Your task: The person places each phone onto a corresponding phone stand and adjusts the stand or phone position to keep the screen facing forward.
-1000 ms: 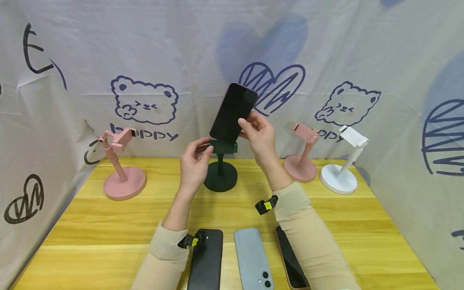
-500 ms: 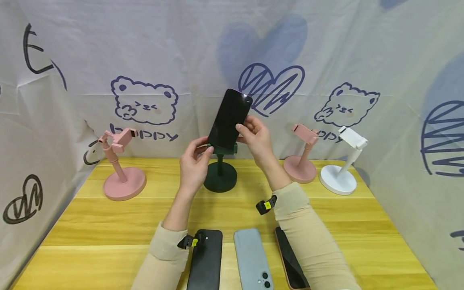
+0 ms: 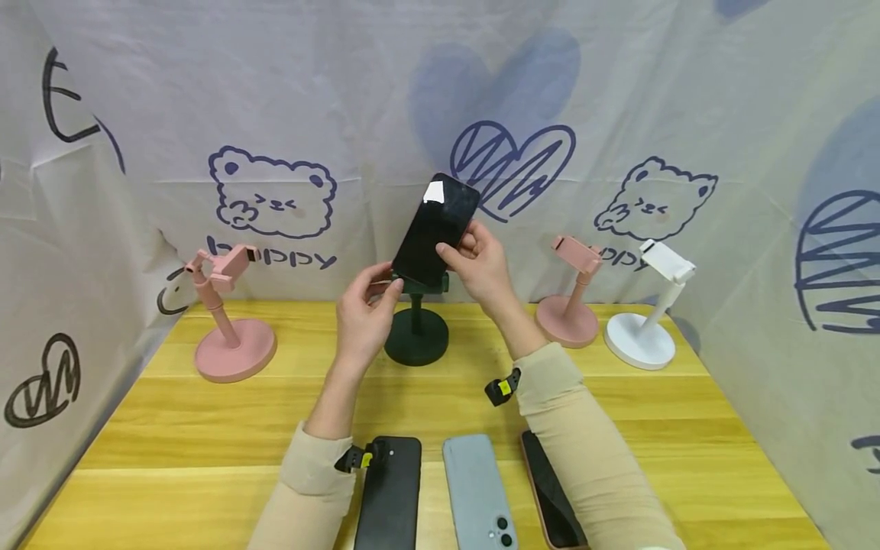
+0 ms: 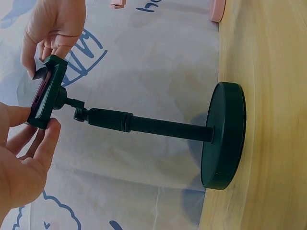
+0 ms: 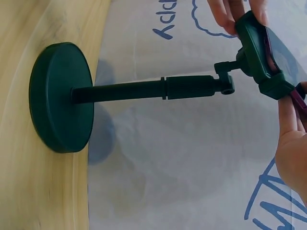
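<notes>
A dark green phone stand (image 3: 416, 338) with a round base stands at the back middle of the table. My left hand (image 3: 364, 313) pinches the left end of its clamp (image 4: 53, 91) between thumb and fingers. The right hand (image 3: 484, 267) holds a black-screened phone (image 3: 436, 229) by its right edge, thumb on the screen. The phone leans to the right, its lower end at the clamp. From the right wrist view, its purplish edge (image 5: 298, 101) lies between the clamp's end grips and sticks out past one of them.
A pink stand (image 3: 236, 350) is on the left; another pink stand (image 3: 567, 321) and a white stand (image 3: 640, 341) are on the right. Near the front lie a black phone (image 3: 390, 496), a light blue phone (image 3: 476, 485) and a pink-edged phone (image 3: 552, 489). A printed cloth (image 3: 385, 92) hangs behind.
The right hand has brought the phone down and slightly left, from above the clamp to overlapping it. A bright reflection now shows on its screen. The left hand stays at the clamp.
</notes>
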### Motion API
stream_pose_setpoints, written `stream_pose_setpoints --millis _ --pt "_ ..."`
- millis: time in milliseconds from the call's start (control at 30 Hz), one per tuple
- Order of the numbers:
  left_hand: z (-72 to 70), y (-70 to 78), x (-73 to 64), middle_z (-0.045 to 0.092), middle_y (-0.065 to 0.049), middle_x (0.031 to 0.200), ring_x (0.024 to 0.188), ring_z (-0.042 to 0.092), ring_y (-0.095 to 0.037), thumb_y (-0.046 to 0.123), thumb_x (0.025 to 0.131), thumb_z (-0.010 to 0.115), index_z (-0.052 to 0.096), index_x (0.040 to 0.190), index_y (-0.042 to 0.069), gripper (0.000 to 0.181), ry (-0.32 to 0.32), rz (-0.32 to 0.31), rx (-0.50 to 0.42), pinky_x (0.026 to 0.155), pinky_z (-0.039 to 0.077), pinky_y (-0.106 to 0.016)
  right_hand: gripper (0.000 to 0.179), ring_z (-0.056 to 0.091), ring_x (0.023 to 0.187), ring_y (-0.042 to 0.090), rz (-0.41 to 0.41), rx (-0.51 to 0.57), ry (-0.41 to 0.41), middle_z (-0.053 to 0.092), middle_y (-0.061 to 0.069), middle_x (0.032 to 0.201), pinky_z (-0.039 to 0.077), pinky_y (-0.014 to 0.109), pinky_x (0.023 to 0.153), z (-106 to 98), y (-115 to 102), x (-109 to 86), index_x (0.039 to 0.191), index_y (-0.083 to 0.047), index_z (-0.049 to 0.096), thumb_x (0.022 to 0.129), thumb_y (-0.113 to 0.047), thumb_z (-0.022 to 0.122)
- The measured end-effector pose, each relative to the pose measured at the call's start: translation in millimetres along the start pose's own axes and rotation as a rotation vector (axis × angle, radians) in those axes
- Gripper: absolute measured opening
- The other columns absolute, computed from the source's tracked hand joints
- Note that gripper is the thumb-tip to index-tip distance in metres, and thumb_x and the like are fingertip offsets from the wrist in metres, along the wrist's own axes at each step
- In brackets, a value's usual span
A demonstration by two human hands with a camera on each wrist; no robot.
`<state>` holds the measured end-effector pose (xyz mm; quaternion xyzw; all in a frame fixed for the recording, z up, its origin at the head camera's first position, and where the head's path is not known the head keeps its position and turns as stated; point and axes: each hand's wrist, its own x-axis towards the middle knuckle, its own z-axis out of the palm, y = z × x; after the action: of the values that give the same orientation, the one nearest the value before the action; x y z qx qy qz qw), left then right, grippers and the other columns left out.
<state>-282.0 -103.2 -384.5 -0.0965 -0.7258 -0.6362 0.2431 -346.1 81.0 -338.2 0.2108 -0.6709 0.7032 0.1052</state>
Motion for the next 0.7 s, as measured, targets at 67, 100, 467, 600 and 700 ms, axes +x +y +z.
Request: stream_pose_setpoints --millis 67,100,467,600,700 --pt "-0.4 0.0 0.0 0.067 -0.016 0.122 0.106 0.069 -0.028 0.011 0.100 0.071 0.068 0.131 0.001 0.033 0.005 0.008 0.027 0.087 0.058 -0.019 0.040 0.071 0.090 0.010 -0.013 -0.005 0.000 0.069 0.032 0.119 0.063 0.025 0.077 -0.4 0.9 0.8 0.131 0.010 0.056 0.094 0.004 0.070" --pt "-0.7 0.1 0.1 0.067 -0.016 0.121 0.105 0.069 -0.028 0.011 0.100 0.071 0.068 0.130 0.001 0.032 0.007 0.013 0.034 0.087 0.058 -0.021 0.040 0.071 0.090 0.010 -0.017 -0.010 0.001 0.069 0.032 0.118 0.062 0.024 0.077 -0.6 1.3 1.3 0.131 0.010 0.056 0.094 0.004 0.071" --pt "-3.8 2.0 -1.0 0.069 -0.017 0.114 0.103 0.072 -0.029 0.010 0.099 0.073 0.072 0.127 -0.001 0.030 0.033 0.064 0.104 0.087 0.061 -0.026 0.039 0.070 0.088 0.012 -0.016 -0.106 -0.034 0.070 0.027 0.114 0.063 0.026 0.077 -5.7 0.4 3.9 0.129 0.008 0.058 0.094 0.000 0.073" --pt "-4.0 2.2 -0.8 0.071 -0.016 0.110 0.101 0.073 -0.027 0.011 0.099 0.073 0.074 0.125 -0.001 0.029 0.039 0.078 0.132 0.086 0.061 -0.025 0.038 0.069 0.088 0.013 -0.016 -0.139 -0.053 0.070 0.027 0.113 0.063 0.025 0.077 -8.2 -0.6 4.4 0.129 0.008 0.057 0.094 0.000 0.073" --pt "-4.3 2.0 -0.7 0.071 -0.015 0.108 0.099 0.073 -0.026 0.012 0.098 0.073 0.074 0.124 0.000 0.028 0.046 0.085 0.147 0.085 0.061 -0.024 0.039 0.068 0.087 0.013 -0.020 -0.153 -0.061 0.070 0.027 0.113 0.062 0.024 0.076 -9.2 -0.7 5.1 0.129 0.008 0.057 0.094 0.000 0.073"
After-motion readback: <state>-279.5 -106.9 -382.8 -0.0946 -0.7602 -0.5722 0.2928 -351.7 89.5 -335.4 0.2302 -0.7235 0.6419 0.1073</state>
